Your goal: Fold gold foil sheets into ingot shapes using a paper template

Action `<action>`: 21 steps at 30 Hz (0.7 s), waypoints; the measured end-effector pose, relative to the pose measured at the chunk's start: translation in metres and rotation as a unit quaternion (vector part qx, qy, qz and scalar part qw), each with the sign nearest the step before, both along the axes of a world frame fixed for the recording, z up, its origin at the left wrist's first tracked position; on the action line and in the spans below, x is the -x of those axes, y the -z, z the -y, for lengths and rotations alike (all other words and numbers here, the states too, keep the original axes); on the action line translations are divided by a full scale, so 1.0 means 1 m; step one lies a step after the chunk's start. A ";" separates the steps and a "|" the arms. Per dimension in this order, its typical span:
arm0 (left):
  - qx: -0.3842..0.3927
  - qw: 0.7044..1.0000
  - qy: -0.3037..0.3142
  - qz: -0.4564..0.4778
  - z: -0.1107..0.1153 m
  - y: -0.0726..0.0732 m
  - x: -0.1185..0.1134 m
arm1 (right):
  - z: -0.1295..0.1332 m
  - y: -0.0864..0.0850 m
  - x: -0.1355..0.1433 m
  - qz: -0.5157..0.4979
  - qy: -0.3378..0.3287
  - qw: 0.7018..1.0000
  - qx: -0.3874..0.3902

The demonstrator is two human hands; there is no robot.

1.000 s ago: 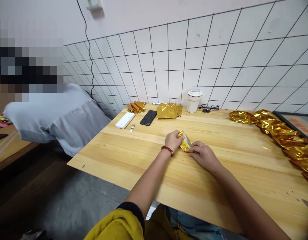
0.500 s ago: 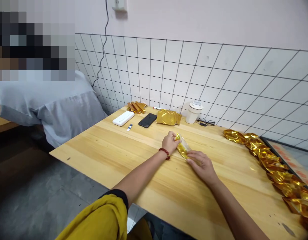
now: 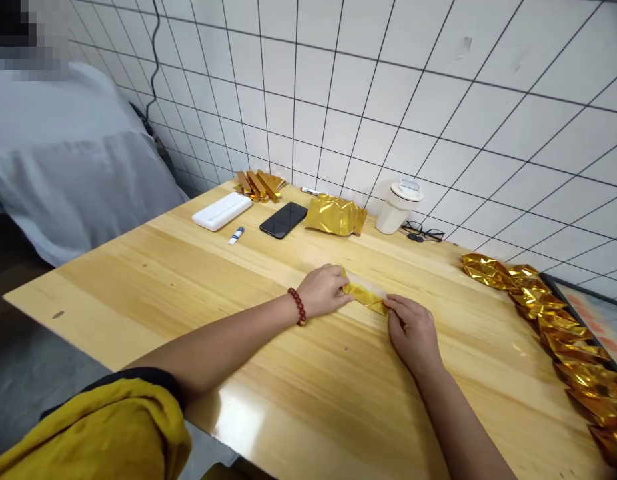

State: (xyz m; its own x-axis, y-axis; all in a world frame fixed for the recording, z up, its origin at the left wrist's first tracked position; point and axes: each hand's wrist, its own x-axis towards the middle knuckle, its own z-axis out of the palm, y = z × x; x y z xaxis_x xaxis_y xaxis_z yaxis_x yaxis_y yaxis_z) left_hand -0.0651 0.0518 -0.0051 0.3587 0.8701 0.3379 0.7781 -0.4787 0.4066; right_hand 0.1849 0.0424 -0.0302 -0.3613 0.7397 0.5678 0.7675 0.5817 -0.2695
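Observation:
A narrow strip of gold foil paper (image 3: 364,295) with a pale band along its far edge stretches between my hands, just over the wooden table (image 3: 268,273). My left hand (image 3: 324,289), with a red bead bracelet (image 3: 297,307) at the wrist, grips the strip's left end between thumb and fingers. At the right end, my right hand (image 3: 413,327) pinches the foil paper between thumb and fingertips. Beyond my hands lies a crumpled gold foil piece (image 3: 334,215). Folded gold foil strips (image 3: 261,185) are piled at the far left corner.
Along the back are a white power bank (image 3: 222,212), a small blue-and-white tube (image 3: 236,236), a black phone (image 3: 283,220), a pen (image 3: 310,191), a lidded cup (image 3: 398,208) and glasses (image 3: 424,232). Folded gold foil shapes (image 3: 563,327) line the right side. A person (image 3: 83,153) sits at left.
The strip has turned from steeply slanted to more nearly level. My left hand has shifted left and my right hand slightly right. The camera view has tilted down.

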 end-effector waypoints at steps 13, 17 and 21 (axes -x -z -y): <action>-0.035 0.988 0.030 -0.149 0.011 -0.003 -0.013 | 0.017 -0.017 0.009 0.133 -0.170 0.975 0.051; -0.015 0.989 0.016 -0.147 0.013 -0.005 -0.012 | 0.015 -0.010 0.007 0.075 -0.137 0.987 0.035; -0.007 0.989 0.018 -0.147 0.014 -0.007 -0.011 | 0.006 -0.002 0.001 0.036 -0.152 0.988 -0.021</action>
